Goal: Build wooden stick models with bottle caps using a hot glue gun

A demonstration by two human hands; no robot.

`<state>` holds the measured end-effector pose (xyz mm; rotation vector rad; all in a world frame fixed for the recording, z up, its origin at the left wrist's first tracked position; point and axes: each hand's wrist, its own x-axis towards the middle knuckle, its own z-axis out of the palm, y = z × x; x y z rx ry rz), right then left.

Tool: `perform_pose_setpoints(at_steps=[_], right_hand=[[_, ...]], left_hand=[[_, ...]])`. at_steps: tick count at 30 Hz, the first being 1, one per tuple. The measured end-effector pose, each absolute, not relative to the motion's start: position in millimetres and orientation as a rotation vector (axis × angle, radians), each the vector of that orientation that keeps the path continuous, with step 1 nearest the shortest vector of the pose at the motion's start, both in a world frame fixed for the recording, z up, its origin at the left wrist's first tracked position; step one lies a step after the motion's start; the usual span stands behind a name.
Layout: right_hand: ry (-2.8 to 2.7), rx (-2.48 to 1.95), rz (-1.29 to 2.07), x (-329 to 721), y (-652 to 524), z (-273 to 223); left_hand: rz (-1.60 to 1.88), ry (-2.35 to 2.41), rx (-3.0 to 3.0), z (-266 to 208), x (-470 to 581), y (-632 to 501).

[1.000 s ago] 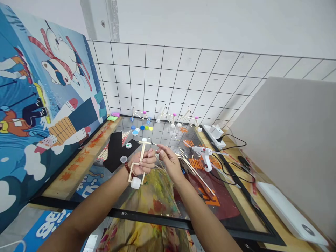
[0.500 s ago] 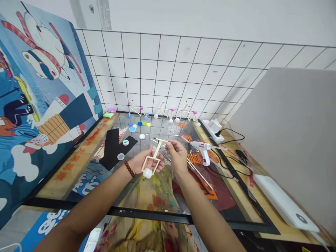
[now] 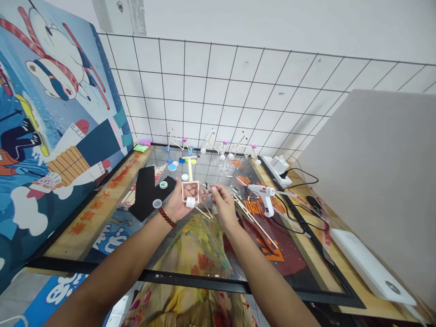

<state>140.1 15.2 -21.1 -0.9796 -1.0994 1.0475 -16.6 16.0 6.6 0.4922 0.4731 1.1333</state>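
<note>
L hand [image 3: 177, 202], palm up w/ fingers spread, bears pale wooden stick frame [image 3: 190, 170] w/ white cylindrical wheel [image 3: 190, 202], ctr of pic. R hand [image 3: 224, 206] just beside, fingertips bunched; can't tell if pinching anything. White plastic glue gun [image 3: 266, 198] right of ctr.

What, if anything, the right hand [image 3: 224, 205] pinches is too small to tell.

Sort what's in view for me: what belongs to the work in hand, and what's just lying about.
Likely part of the work:
stick frame, at the left hand
glue gun
loose sticks
coloured caps
stick models along the back

Probably just lying about:
white device at the right
pink packet
green packet
</note>
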Motion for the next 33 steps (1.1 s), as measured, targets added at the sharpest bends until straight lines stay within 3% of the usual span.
perform_pose_setpoints(at_steps=[9,17,23,27,33], right_hand=[[-1.5,-0.997,1.089,121.2,-9.9,-13.8],[-1.146,-0.911,1.443,112.6,-15.5,-2.4],[-1.042,-0.639,1.249,173.5,-10.0,36.7],[-1.078,-0.662,1.3,190.2,-2.2,35.6],[-1.675,-0.628,1.493,161.3,-34.4,33.9]], left_hand=[[1.353,0.519,0.489,19.2,-12.8,15.1],[1.424,0.543,0.58,23.3,-5.3,7.4],[1.44,0.518,0.396,22.9,-20.0,17.5],[1.385,0.533,0.416,24.1,-29.6,23.1],[1.559,0.509,0.389,43.9,-56.7,34.2]])
